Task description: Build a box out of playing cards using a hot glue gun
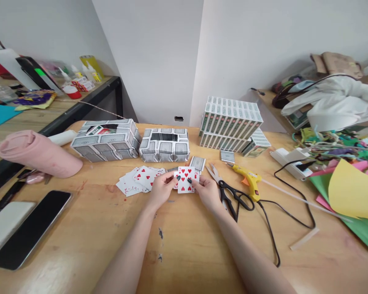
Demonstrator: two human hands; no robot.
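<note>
Both hands pinch overlapping playing cards (186,179) just above the table, a seven of hearts facing me in front. My left hand (163,188) grips the left edge with its thumb on the face. On the right edge my right hand (207,191) does the same, its thumb pressed on the card. Loose face-up cards (141,179) lie spread beside my left hand. Behind the held cards rests a face-down card (198,163). Two boxes covered in card backs, a longer box (106,141) and a shorter box (164,147), stand at the back.
Black scissors (233,194) and a yellow glue gun (248,179) with its cord lie right of my right hand. Stacked card packs (230,122) stand behind them. At left are a phone (32,230) and a pink roll (39,153); coloured sheets (355,190) lie at far right.
</note>
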